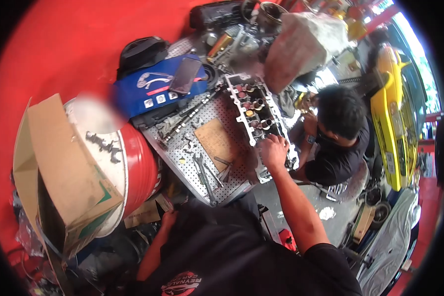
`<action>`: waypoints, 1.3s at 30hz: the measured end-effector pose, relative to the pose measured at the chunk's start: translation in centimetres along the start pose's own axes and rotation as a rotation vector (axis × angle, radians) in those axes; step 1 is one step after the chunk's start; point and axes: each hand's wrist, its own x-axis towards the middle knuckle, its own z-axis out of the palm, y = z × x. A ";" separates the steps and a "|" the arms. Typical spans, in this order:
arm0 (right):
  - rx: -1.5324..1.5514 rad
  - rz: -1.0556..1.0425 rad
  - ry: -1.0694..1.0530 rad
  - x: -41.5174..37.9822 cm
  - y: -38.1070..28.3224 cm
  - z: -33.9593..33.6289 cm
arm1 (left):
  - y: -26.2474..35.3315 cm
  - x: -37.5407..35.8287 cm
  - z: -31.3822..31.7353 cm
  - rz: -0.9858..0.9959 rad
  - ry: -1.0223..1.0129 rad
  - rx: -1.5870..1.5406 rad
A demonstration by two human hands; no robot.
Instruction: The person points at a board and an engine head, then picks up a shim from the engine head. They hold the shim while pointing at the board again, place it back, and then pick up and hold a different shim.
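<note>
Metal engine cylinder head (242,106) lies lengthwise on the perforated metal bench top (180,170). Right hand (274,152) is on its near part, fingers bent down; can't tell if they grip anything small. Left hand (168,218) is low, beside a brown cardboard piece (144,213) with small print, too small to read; grip can't be told. Round red logo (181,283) on the wearer's black shirt (217,251), partly readable: "REYNAL..." and "CAR". Blue packaging (155,84) has a pale part drawing, a red strip and white square icons, wording unreadable; dark phone (186,75) lies on it. Camshaft (190,117) lies between packaging and a brown board (215,143); wrenches (202,175) lie near the board. Red drum (142,163) carries white lettering, cut off; dark metal part (103,146) on its pale top, open cardboard box (66,167) alongside. Co-worker (338,133) in black, watch on wrist, leans in right beside the cylinder head. Yellow car (387,123) stands behind, small white label on it, illegible.
</note>
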 end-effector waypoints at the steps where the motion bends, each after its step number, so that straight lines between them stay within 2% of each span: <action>1: 0.082 0.017 0.127 -0.9 -0.7 -0.7 | -2.7 1.2 1.1 -0.010 -0.009 -0.158; 2: 0.165 0.027 0.257 -2.0 -1.5 -1.7 | -5.1 2.4 2.1 -0.021 -0.016 -0.316; 3: 0.234 0.039 0.221 -4.0 -1.8 -2.2 | -4.0 1.3 1.2 -0.022 -0.037 -0.315; 4: 0.274 0.015 0.213 -6.3 -2.0 -2.5 | -0.1 -1.0 -0.8 -0.026 -0.072 -0.224; 5: 0.313 0.083 0.082 -9.2 -2.4 -2.6 | 5.6 -3.5 -3.3 -0.028 -0.110 -0.148; 7: 0.367 0.097 -0.072 -15.2 -2.9 -2.5 | 11.9 -6.1 -6.9 -0.021 -0.238 -0.021; 9: 0.362 0.233 -0.272 -21.7 -2.3 -0.9 | 14.3 -6.1 -9.0 0.011 -0.386 0.097; 11: 0.544 0.545 -0.334 -28.6 -1.2 1.9 | 18.6 -7.0 -10.3 -0.030 -0.383 0.080; 14: 0.659 1.056 -0.674 -33.3 -0.3 2.9 | 21.5 -6.7 -9.4 0.088 -0.389 -0.124; 16: 0.826 1.363 -0.943 -33.4 -0.4 1.9 | 24.2 -6.3 -8.2 0.156 -0.410 0.080; 18: 0.997 1.154 -0.863 -33.5 -1.0 0.3 | 27.0 -5.7 -6.6 0.195 -0.412 0.200; 22: 0.864 0.955 -0.828 -29.9 -0.9 -2.5 | 30.0 -4.7 -3.1 0.233 -0.304 0.250; 23: 0.969 0.994 -0.819 -30.8 0.5 -0.4 | 30.4 -4.4 -2.3 0.254 -0.260 0.257; 24: 1.117 0.966 -0.570 -29.2 0.3 -0.4 | 31.2 -4.3 -2.0 0.289 -0.260 0.307; 25: 1.100 1.029 -0.369 -27.2 0.2 -0.6 | 32.2 -4.1 -1.8 0.324 -0.258 0.356; 26: 1.032 1.013 -0.283 -25.2 0.9 -0.4 | 33.2 -4.0 -1.7 0.358 -0.257 0.403; 27: 1.087 1.053 -0.127 -22.2 0.7 -0.9 | 34.4 -4.0 -1.7 0.320 -0.284 0.406; 31: 1.152 1.529 0.341 -11.2 0.7 2.2 | 35.7 -3.1 -0.1 0.383 -0.264 0.426; 33: 1.161 1.485 0.318 -8.4 1.4 5.0 | 36.5 -3.0 0.5 0.369 -0.262 0.481; 34: 0.903 1.637 0.334 -6.4 0.4 5.7 | 37.1 -3.2 0.5 0.345 -0.275 0.494; 35: 0.820 1.683 0.316 -5.6 -0.3 5.6 | 37.6 -3.3 0.3 0.336 -0.285 0.516; 39: 0.620 1.751 0.317 -4.2 -1.5 4.7 | 35.6 -2.4 0.5 0.259 -0.208 0.306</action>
